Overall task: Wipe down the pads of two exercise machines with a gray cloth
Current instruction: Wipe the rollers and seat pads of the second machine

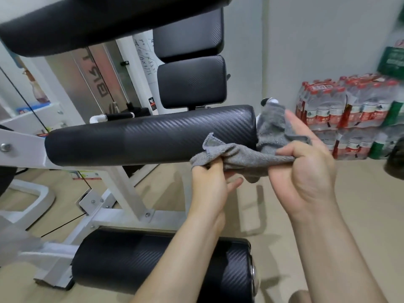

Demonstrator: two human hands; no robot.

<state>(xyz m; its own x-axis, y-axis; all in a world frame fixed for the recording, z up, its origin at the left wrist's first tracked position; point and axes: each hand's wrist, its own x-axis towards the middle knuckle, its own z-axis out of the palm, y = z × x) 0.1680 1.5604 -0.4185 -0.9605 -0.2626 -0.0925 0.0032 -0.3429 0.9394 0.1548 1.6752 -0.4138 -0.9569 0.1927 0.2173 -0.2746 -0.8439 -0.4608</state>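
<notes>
Gym equipment with a white steel frame fills the room's left half, its black carbon-weave padding dominating the scene: a broad cushion overhead, two stacked back pads behind, a long roller pad running across the middle and a second, lower roller pad near the tan floor. Shrink-wrapped packs of bottled water with red labels are stacked against the pale wall at right. A person's two bare forearms reach up from the bottom edge toward the right end of the long roller. Between the hands stretches the gray cloth, bunched and draped just below and around the roller's right end cap, one hemmed corner sticking up against the pad's front. The right hand has thumb and curled fingers clamped on the cloth's right portion, while its index finger extends upward behind the fabric. The left hand pinches the cloth's left edge between closed fingertips, with one lower finger held loosely out to the right.
</notes>
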